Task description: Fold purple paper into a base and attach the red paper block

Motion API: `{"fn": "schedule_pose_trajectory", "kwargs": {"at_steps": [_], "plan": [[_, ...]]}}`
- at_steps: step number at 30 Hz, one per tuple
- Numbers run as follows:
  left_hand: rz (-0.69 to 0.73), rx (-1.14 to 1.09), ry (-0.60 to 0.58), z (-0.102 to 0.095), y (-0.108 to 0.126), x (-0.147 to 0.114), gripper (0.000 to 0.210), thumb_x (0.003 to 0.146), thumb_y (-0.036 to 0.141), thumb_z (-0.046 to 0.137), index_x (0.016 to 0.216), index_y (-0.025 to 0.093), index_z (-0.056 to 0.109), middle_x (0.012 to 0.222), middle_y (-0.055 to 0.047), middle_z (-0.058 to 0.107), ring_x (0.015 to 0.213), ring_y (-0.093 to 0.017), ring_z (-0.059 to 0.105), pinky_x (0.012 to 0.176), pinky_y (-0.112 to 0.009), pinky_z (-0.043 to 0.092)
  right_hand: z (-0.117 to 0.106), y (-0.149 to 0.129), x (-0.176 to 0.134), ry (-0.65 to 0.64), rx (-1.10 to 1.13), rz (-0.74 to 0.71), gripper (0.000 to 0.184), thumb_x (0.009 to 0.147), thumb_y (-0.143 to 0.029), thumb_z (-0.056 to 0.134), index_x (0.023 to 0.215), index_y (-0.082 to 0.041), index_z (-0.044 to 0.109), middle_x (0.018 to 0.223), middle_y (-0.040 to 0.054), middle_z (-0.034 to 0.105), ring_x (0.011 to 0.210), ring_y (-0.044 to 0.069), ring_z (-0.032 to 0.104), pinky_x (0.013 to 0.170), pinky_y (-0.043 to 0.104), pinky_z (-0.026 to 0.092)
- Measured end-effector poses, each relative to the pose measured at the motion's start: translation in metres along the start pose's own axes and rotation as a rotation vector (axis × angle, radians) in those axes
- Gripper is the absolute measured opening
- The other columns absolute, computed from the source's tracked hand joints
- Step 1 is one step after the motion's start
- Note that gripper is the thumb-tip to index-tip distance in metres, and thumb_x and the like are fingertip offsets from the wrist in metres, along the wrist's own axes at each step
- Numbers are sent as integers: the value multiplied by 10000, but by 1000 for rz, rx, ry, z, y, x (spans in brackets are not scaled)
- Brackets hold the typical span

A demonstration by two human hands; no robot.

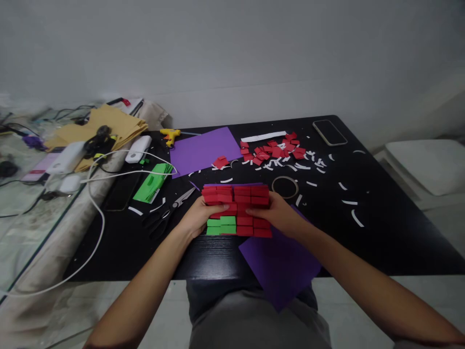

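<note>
A panel covered in rows of red and green paper pieces (244, 213) is held up over the table's near edge. My left hand (199, 215) grips its left side, thumb across the front. On the right side my right hand (278, 213) holds it the same way; the fingers of both hands are mostly hidden behind. Green pieces fill the panel's lower left corner, and red ones cover the rest. Purple shows along its top edge. Under my right forearm a purple sheet (281, 264) hangs partly over the table edge.
Red paper pieces (272, 151) and white strips (319, 165) lie scattered behind the panel. Another purple sheet (203, 150), a yellow glue gun (170, 135), scissors (169, 211), green paper strips (154, 183), a tape ring (285, 187) and a phone (330, 132) lie around. A white cable (103, 218) loops at left.
</note>
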State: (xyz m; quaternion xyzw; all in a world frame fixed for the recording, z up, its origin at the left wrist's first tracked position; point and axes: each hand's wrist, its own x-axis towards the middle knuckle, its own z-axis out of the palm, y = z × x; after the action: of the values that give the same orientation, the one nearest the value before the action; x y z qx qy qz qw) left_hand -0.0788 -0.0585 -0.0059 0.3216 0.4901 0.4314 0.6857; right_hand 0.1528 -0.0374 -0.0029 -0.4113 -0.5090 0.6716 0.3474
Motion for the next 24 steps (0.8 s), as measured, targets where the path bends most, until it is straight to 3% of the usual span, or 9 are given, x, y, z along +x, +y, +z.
{"fn": "schedule_pose_trajectory", "kwargs": {"at_steps": [5,13,24], "plan": [[14,8,12,1,1,2,484,519,197,984,975,155,829,1002,-105,844,873,-271,797,914,-409,610,2,-5,3,18,34,42,502,629,-249,940,1102,-243,770,1181,64,814,1123,313,758,1036,520,587],[149,65,141,-2,-5,7,352,502,141,931,838,153,829,914,-76,841,837,-244,774,860,-351,604,12,-3,7,93,4,38,372,655,-296,908,1009,-227,818,1095,57,833,1104,315,756,1078,532,544],[222,103,155,1,-5,7,343,512,174,945,831,154,820,873,-68,833,813,-240,767,849,-359,608,17,4,17,207,-26,2,333,578,-236,901,894,-215,799,992,52,837,1024,309,768,1008,520,574]]}}
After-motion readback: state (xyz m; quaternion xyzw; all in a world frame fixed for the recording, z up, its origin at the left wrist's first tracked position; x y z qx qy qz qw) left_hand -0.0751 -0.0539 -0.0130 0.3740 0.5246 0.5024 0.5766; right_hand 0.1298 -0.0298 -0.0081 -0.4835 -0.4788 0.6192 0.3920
